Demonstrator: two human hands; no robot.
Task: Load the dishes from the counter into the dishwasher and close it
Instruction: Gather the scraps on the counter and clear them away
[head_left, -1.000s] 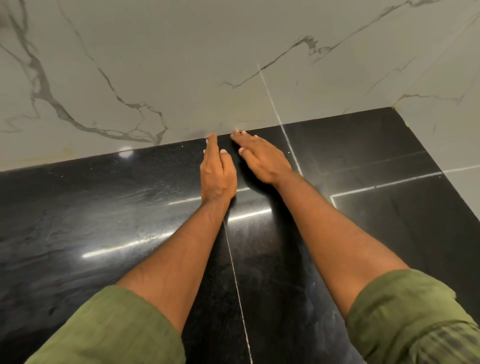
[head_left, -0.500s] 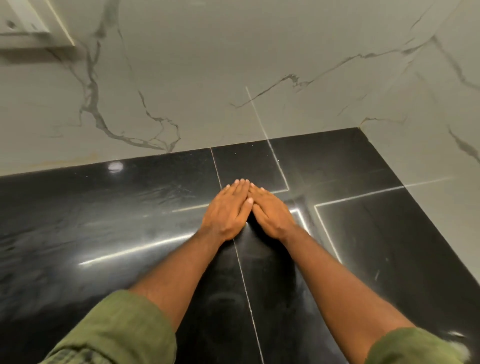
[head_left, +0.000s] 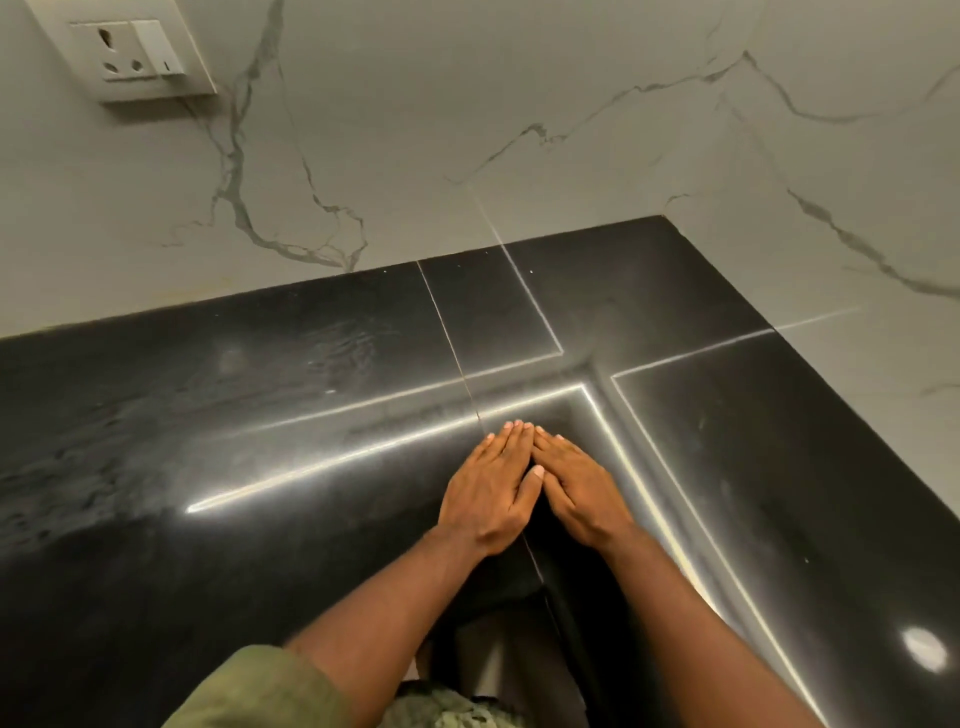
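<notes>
My left hand (head_left: 491, 488) and my right hand (head_left: 579, 491) lie flat side by side on the polished black counter (head_left: 260, 441), palms down, fingers straight and pointing toward the wall. The two hands touch along their inner edges, close to a seam in the stone. Neither hand holds anything. No dishes and no dishwasher are in view.
A white marble-veined wall (head_left: 467, 130) rises behind the counter and along its right side, forming a corner at the back right. A white wall socket (head_left: 132, 52) sits at the upper left. Bright light reflections streak the counter.
Both hands have slid back from the wall's foot toward me across the counter and come together. The view has tilted up, bringing the wall socket into sight.
</notes>
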